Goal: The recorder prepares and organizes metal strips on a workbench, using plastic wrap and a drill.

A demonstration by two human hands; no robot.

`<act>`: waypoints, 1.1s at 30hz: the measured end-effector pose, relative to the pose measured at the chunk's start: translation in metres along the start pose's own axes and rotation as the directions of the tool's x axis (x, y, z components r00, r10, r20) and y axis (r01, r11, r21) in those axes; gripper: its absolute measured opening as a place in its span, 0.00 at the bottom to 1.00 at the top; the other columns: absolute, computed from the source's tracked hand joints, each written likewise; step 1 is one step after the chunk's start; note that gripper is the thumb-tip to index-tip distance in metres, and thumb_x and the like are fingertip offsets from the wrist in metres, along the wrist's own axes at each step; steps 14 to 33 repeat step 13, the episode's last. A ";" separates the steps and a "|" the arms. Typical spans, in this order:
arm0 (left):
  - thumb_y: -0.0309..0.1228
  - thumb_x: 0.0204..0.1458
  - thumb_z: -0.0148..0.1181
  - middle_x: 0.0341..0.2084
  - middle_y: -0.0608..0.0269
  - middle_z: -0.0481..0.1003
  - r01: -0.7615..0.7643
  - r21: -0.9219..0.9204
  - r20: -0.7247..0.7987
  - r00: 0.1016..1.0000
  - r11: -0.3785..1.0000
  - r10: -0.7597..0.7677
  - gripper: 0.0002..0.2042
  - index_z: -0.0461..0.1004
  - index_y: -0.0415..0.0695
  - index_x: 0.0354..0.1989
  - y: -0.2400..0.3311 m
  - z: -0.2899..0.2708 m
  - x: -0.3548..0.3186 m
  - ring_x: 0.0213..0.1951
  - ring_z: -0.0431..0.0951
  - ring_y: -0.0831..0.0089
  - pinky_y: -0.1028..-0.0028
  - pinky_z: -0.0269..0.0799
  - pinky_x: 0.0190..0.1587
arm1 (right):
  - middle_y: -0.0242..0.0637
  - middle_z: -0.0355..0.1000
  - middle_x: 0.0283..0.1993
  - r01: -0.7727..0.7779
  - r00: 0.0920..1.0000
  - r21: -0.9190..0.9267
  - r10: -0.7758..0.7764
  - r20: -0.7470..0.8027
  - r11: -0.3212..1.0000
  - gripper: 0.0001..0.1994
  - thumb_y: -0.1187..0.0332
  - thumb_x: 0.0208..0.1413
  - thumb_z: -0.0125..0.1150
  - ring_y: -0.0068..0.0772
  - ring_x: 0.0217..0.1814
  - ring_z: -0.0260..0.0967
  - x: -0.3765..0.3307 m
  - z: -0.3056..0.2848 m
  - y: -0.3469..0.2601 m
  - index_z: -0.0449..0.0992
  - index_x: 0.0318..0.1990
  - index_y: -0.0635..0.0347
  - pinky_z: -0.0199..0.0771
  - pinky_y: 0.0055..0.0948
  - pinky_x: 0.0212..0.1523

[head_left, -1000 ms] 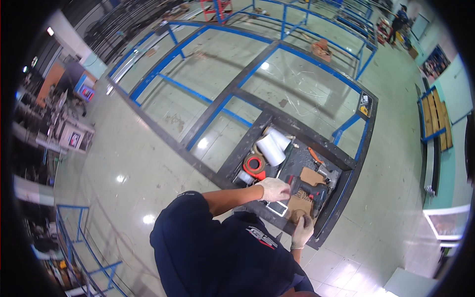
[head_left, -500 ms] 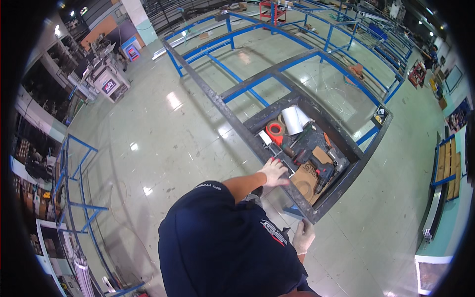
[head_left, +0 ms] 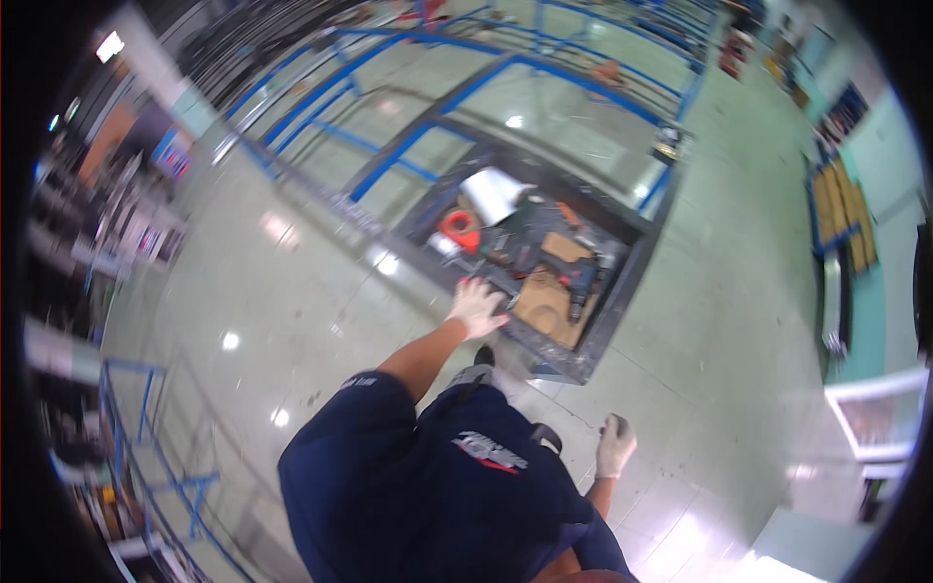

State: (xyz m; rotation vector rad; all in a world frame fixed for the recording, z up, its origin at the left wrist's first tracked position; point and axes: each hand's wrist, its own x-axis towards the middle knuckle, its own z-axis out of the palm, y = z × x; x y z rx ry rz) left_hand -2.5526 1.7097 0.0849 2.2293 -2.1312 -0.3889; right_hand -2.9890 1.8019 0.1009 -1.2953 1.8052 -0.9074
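Left hand (head_left: 476,306), fingers spread, rests on near edge of tray (head_left: 622,291); drill (head_left: 580,287) beyond, untouched. Right hand (head_left: 615,444) hangs loosely curled, empty.

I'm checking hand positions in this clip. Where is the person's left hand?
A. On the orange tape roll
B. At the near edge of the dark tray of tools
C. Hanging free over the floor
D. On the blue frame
B: the left hand rests at the dark tray's near edge; the right hand hangs over the floor.
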 end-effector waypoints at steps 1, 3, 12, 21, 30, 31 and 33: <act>0.60 0.56 0.58 0.63 0.49 0.69 -0.007 -0.034 -0.075 0.997 0.999 0.004 0.31 0.74 0.53 0.63 -0.003 0.006 -0.001 0.72 0.57 0.45 0.40 0.42 0.74 | 0.48 0.82 0.34 -0.017 0.998 0.008 0.017 -0.061 1.000 0.14 0.66 0.63 0.61 0.35 0.31 0.80 0.009 0.003 -0.006 0.83 0.43 0.71 0.78 0.34 0.34; 0.60 0.55 0.59 0.59 0.53 0.71 -0.075 -0.078 -0.294 0.955 0.994 0.049 0.30 0.75 0.53 0.60 -0.007 0.024 -0.004 0.69 0.60 0.46 0.40 0.45 0.72 | 0.51 0.83 0.40 0.158 0.981 -0.276 -0.119 0.152 0.948 0.15 0.59 0.63 0.61 0.51 0.42 0.82 0.021 0.013 -0.017 0.84 0.46 0.60 0.80 0.43 0.45; 0.58 0.53 0.63 0.52 0.53 0.75 0.002 -0.160 -0.345 0.937 0.987 -0.058 0.25 0.81 0.51 0.47 0.010 0.020 0.009 0.64 0.67 0.49 0.38 0.46 0.72 | 0.49 0.83 0.44 0.045 0.939 -0.381 0.091 0.331 0.924 0.21 0.49 0.62 0.59 0.51 0.49 0.81 0.057 0.021 -0.064 0.85 0.49 0.55 0.78 0.44 0.54; 0.60 0.52 0.64 0.53 0.53 0.75 0.032 -0.176 -0.313 0.946 0.984 -0.087 0.26 0.81 0.51 0.48 0.010 0.022 0.007 0.64 0.67 0.50 0.38 0.45 0.73 | 0.49 0.83 0.44 0.032 0.941 -0.383 0.102 0.323 0.923 0.21 0.49 0.62 0.59 0.51 0.49 0.81 0.058 0.023 -0.066 0.85 0.49 0.55 0.78 0.44 0.54; 0.60 0.52 0.64 0.53 0.53 0.75 0.032 -0.176 -0.313 0.946 0.984 -0.087 0.26 0.81 0.51 0.48 0.010 0.022 0.007 0.64 0.67 0.50 0.38 0.45 0.73 | 0.49 0.83 0.44 0.032 0.941 -0.383 0.102 0.323 0.923 0.21 0.49 0.62 0.59 0.51 0.49 0.81 0.058 0.023 -0.066 0.85 0.49 0.55 0.78 0.44 0.54; 0.60 0.52 0.64 0.53 0.53 0.75 0.032 -0.176 -0.313 0.946 0.984 -0.087 0.26 0.81 0.51 0.48 0.010 0.022 0.007 0.64 0.67 0.50 0.38 0.45 0.73 | 0.49 0.83 0.44 0.032 0.941 -0.383 0.102 0.323 0.923 0.21 0.49 0.62 0.59 0.51 0.49 0.81 0.058 0.023 -0.066 0.85 0.49 0.55 0.78 0.44 0.54; 0.60 0.52 0.64 0.53 0.53 0.75 0.032 -0.176 -0.313 0.946 0.984 -0.087 0.26 0.81 0.51 0.48 0.010 0.022 0.007 0.64 0.67 0.50 0.38 0.45 0.73 | 0.49 0.83 0.44 0.032 0.941 -0.383 0.102 0.323 0.923 0.21 0.49 0.62 0.59 0.51 0.49 0.81 0.058 0.023 -0.066 0.85 0.49 0.55 0.78 0.44 0.54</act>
